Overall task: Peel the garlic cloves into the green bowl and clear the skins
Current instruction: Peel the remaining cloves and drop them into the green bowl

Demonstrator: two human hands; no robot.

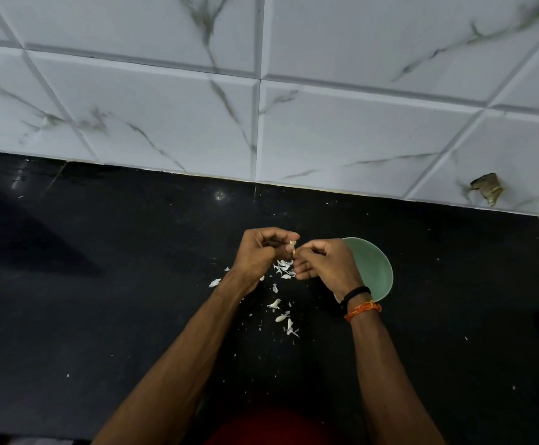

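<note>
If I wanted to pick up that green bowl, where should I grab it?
Probably the green bowl is best taken by its far right rim, coming from the right: that edge is bare and thin enough to pinch, while the right hand covers its left side.

Both hands' fingers (289, 248) on a garlic clove (293, 246) beside green bowl (375, 268)

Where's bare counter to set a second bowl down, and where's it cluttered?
Free: the black counter left of the left hand, up to the tiled wall, and the stretch right of the green bowl. Crowded: garlic skins litter the strip between the forearms and under both hands, where the right hand and left pinch a clove.
</note>
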